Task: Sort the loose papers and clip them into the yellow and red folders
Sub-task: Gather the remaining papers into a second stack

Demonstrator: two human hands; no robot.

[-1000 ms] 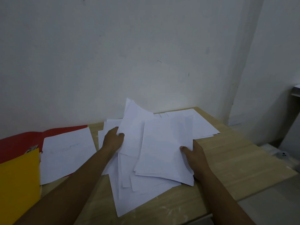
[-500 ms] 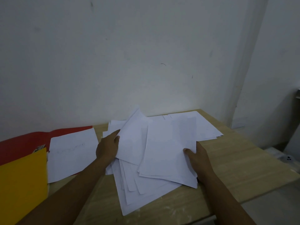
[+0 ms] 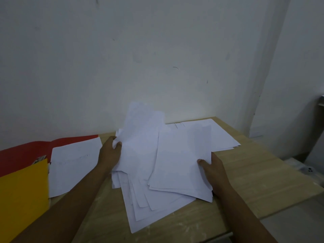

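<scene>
Both hands in the paper pile

Our left hand (image 3: 109, 155) pinched some sheets; our right hand (image 3: 213, 170) gripped a stack from the loose papers (image 3: 157, 188) mid-table (image 3: 263, 172). Light, floppy, slippery stuff, so we figured grabbing by the edges was best.

1. Left hand (image 3: 110, 155) closed again on the left edge of a raised sheet (image 3: 140, 137): fingers, flat against the paper half a second ago, now curled round it with the thumb on top.
2. That sheet lifted higher, its top corner now standing up against the wall (image 3: 157, 58).
3. Right hand (image 3: 213, 170) shifted slightly, thumb pressed on the upper stack (image 3: 180, 163).
</scene>
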